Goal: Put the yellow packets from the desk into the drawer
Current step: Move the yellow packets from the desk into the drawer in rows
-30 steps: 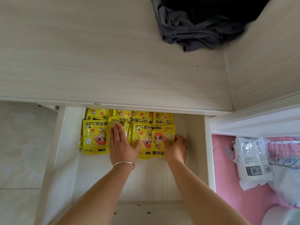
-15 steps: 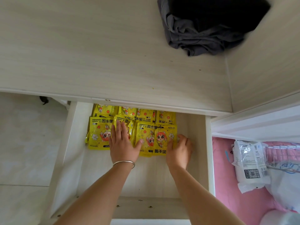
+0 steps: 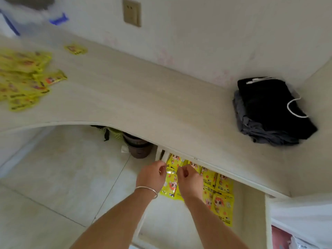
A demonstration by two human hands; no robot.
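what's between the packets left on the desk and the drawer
Nothing visible. The loose yellow packets lie at the desk's far left, with bare desktop between them and the open drawer. The folded clothes sit off to the right, clear of that path.
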